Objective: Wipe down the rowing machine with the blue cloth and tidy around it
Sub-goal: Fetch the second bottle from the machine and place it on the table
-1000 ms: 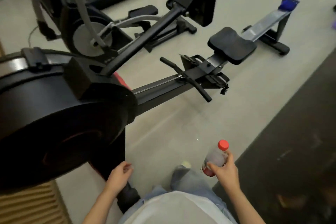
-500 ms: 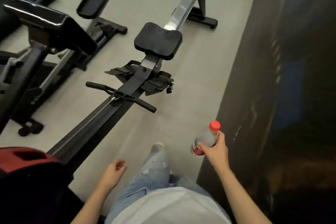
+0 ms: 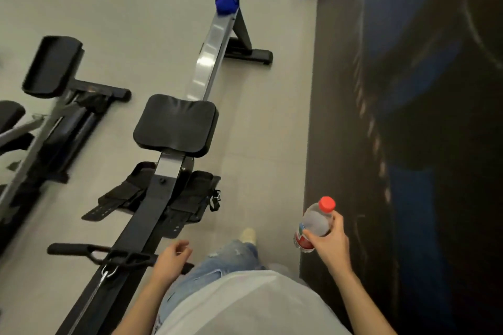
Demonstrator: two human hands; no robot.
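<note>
I am seeing the right hand (image 3: 330, 239) gripping a red-capped bottle (image 3: 315, 221), left hand (image 3: 172, 255) hanging loosely curled, empty, partly covering the pull handle (image 3: 81, 249), blue cloth (image 3: 225, 5) bunched on the rowing machine (image 3: 209, 54)'s far end, front cut off

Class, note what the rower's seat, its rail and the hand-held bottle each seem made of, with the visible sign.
Seat: likely padded vinyl, matte black, softly creased. Rail: probably bare metal, silvery with bright reflections. Bottle: apparently clear plastic, see-through below its red cap.
</note>
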